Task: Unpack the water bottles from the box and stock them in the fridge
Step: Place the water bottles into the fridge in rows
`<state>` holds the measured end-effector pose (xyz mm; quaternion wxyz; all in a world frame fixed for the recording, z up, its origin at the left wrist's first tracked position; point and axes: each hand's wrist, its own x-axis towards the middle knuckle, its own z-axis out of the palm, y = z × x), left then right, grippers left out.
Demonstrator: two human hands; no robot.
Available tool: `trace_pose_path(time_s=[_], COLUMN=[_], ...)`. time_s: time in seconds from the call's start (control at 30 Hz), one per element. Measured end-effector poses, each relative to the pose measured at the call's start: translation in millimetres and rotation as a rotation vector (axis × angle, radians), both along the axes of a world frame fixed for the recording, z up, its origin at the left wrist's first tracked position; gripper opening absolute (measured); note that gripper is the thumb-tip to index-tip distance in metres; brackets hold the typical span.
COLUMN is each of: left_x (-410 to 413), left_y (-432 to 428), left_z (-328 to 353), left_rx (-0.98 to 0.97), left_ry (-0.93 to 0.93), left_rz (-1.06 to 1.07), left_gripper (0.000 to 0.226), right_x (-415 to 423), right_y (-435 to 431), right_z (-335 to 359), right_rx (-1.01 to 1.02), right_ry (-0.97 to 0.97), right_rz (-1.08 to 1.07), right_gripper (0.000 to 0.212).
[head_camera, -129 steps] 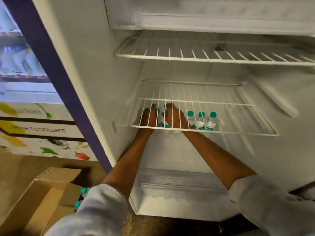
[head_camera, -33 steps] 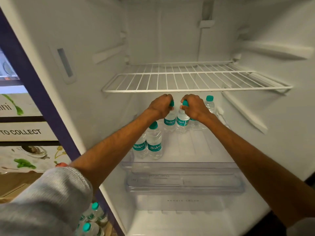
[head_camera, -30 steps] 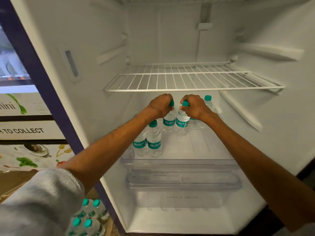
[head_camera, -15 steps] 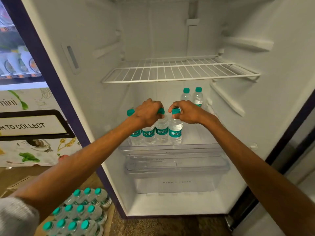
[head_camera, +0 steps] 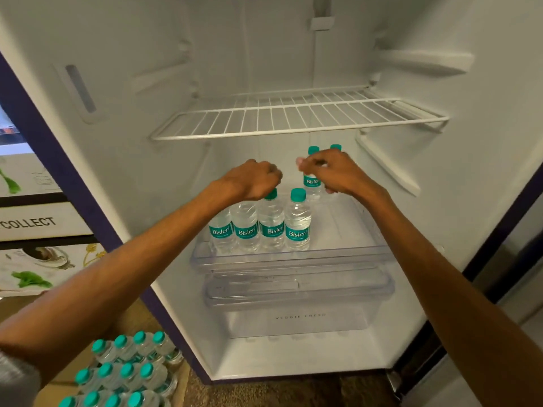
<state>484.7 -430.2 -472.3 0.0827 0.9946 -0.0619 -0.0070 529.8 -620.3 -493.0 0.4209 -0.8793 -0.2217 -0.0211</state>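
Observation:
A row of several Bisleri water bottles (head_camera: 258,227) with teal caps stands at the front left of the fridge's clear plastic shelf (head_camera: 349,251). Two more bottles (head_camera: 312,183) stand further back. My left hand (head_camera: 252,180) hovers just above the row's caps, fingers loosely curled, holding nothing. My right hand (head_camera: 332,171) hangs in front of the two back bottles, also loosely curled and holding nothing. Several more bottles (head_camera: 126,368) stand packed in the cardboard box (head_camera: 182,386) on the floor at lower left.
A white wire shelf (head_camera: 293,118) spans the fridge above my hands. Below the bottle shelf sits a clear crisper drawer (head_camera: 293,318). The fridge's purple edge (head_camera: 58,160) runs down the left, with a printed display panel (head_camera: 32,221) beyond it.
Both hands have let go of the bottle caps and lifted away; the two bottles they held now stand in the front row. The view has moved back slightly.

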Motion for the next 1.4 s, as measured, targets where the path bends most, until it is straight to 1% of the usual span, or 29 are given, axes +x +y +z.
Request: trace_pose_path(time_s=[0.03,0.13,0.17,0.2,0.3,0.4,0.47,0.53,0.6,0.67,0.8,0.93,1.0,1.07,1.1,1.2,1.3,1.4], left_x=[6.4,33.5,44.4,56.3,93.1,120.9,132.1,138.8,142.1,143.4,138.0,137.7,139.3,138.0,136.6,128.5,114.6,100.2], left_y=[-2.4,-16.9,-23.3,-29.5,-46.8,-60.0,-66.6,-70.4,-70.6,-69.0,-70.4,-81.1,-86.1,-86.5,-85.3,-79.1,-75.9,-78.1], left_z=[0.8,0.4,-0.6,-2.2,-13.3,-29.3,-40.7,-49.4,-52.6,-52.4,-51.2,-49.5,-48.7,-46.3,-44.3,-40.1,-38.1,-32.3], left_rx=[-0.003,-0.015,-0.035,-0.066,-0.152,-0.211,-0.229,-0.254,-0.274,-0.253,-0.193,-0.115,-0.154,-0.211,-0.209,-0.215,-0.23,-0.298], left_ry=[-0.032,-0.157,-0.201,-0.238,-0.257,-0.201,-0.14,-0.108,-0.151,-0.208,-0.29,-0.31,-0.313,-0.318,-0.31,-0.273,-0.263,-0.268], left_rz=[0.0,0.018,0.023,0.026,0.006,-0.011,-0.038,-0.059,-0.058,-0.063,-0.087,-0.131,-0.076,-0.019,-0.014,-0.069,-0.152,-0.18], left_gripper=[0.04,0.034,0.034,0.035,0.041,0.046,0.048,0.048,0.044,0.04,0.038,0.033,0.035,0.03,0.028,0.025,0.028,0.028], right_x=[9.5,42.3,53.8,64.4,91.2,109.4,115.9,119.3,120.0,119.2,111.4,102.6,97.7,93.9,92.5,89.6,82.5,70.9], right_y=[-1.8,-8.0,-9.3,-10.6,-14.0,-16.2,-18.5,-21.9,-23.8,-24.0,-22.4,-18.3,-16.9,-18.2,-19.7,-28.0,-36.5,-43.8], right_z=[-0.1,-4.7,-7.3,-10.2,-16.1,-24.4,-33.3,-42.2,-47.0,-48.9,-50.6,-44.2,-42.8,-43.1,-42.8,-40.4,-34.1,-23.9], right_rx=[0.019,0.021,0.003,-0.016,-0.132,-0.282,-0.366,-0.39,-0.322,-0.279,-0.241,-0.268,-0.253,-0.242,-0.237,-0.208,-0.189,-0.201], right_ry=[-0.038,-0.094,-0.089,-0.083,-0.118,-0.103,-0.066,-0.084,-0.155,-0.188,-0.188,-0.192,-0.172,-0.137,-0.121,-0.081,-0.049,-0.009], right_rz=[-0.08,-0.265,-0.3,-0.325,-0.367,-0.358,-0.321,-0.3,-0.334,-0.37,-0.349,-0.309,-0.331,-0.371,-0.387,-0.391,-0.377,-0.323], right_gripper=[0.036,0.008,0.005,0.006,0.028,0.048,0.053,0.051,0.039,0.031,0.025,0.026,0.03,0.034,0.034,0.032,0.029,0.03])
